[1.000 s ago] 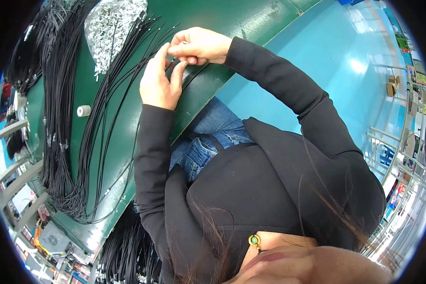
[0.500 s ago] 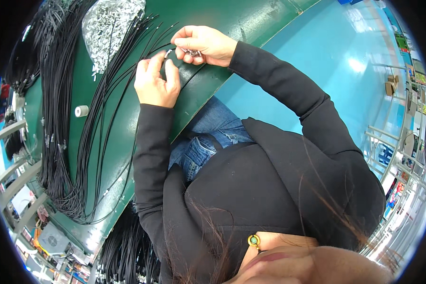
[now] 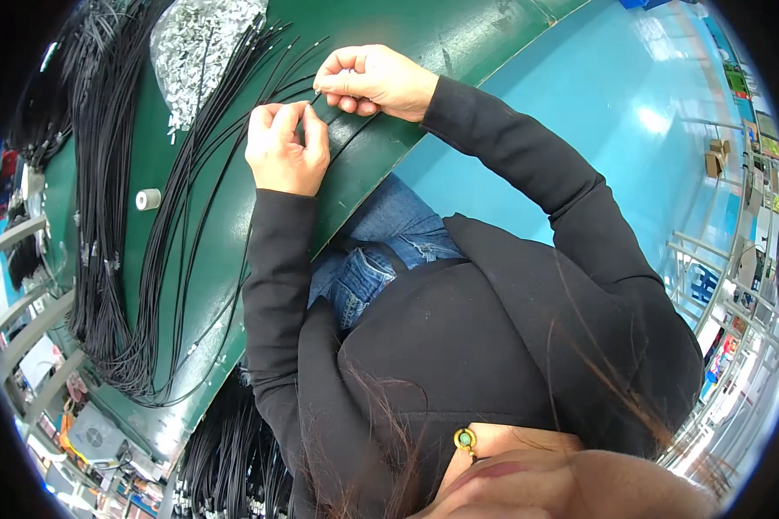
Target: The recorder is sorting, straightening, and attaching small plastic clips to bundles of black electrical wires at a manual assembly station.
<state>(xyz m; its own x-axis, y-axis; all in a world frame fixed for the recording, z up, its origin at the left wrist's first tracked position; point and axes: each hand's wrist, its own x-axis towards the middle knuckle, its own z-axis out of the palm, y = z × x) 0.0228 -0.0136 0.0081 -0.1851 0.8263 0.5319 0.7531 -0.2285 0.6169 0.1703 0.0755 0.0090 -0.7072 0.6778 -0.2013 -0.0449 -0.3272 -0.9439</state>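
At the upper centre of the frame, the left hand (image 3: 287,149) pinches a black cable (image 3: 313,99) and the right hand (image 3: 377,83) pinches a small silvery piece (image 3: 318,91) over the green table (image 3: 467,43).

Jacket (image 3: 545,268), black, matte cloth, worn open with broad front panels; left sleeve (image 3: 277,277) and right sleeve (image 3: 511,138) both long, plain, creased about the elbows and ending in straight cuffs at the wrists of a bare left hand (image 3: 288,151) and bare right hand (image 3: 372,82). Top (image 3: 441,346), black, plain, beneath the jacket; jeans (image 3: 359,285), blue denim, with faded patches and visible seams. Pendant (image 3: 465,438), round, gold-coloured rim, green centre, worn at the neck; hair, long, in loose fine strands over the jacket.
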